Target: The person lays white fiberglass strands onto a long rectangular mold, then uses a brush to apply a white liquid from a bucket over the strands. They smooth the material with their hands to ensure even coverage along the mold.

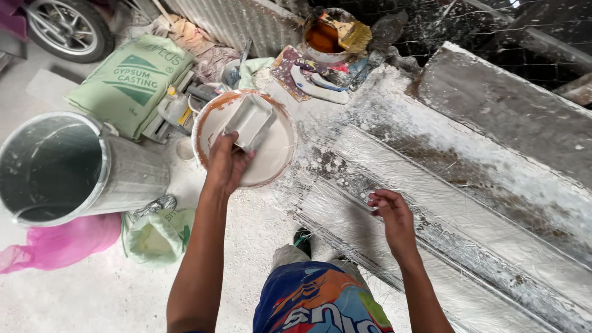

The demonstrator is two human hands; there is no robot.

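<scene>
1. We look down on our left hand (227, 163), its fingers clenched around the near end of a small rectangular white plaster-coated scoop tub (251, 122). The thumb lies on the tub's near edge and the other fingers wrap under it, so we cannot see their tips.
2. The tub sits tilted over a round orange-rimmed plastic basin filled with pale wet plaster (271, 154) — it is held within the basin's rim, on the upper left part, just beside the wall.
3. Our right hand (393, 217) holds nothing. Its fingers are half curled and loosely released, fingertips pointing left, hovering over or lightly on the glossy fibre-strewn surface of a long white plaster-crusted moulding slab (394, 154); whether they touch it we cannot tell.
4. The slab runs diagonally from the upper middle to the lower right, and the basin stands just beside its left edge.
5. To the left lies a shiny metal bucket tipped on its side (92, 176), with a pink plastic bag (61, 243) and a pale green sack (154, 237) just below it.
6. A green printed sack of powder (132, 80) rests further back — near a round tin of orange liquid with a brush (327, 37).
</scene>
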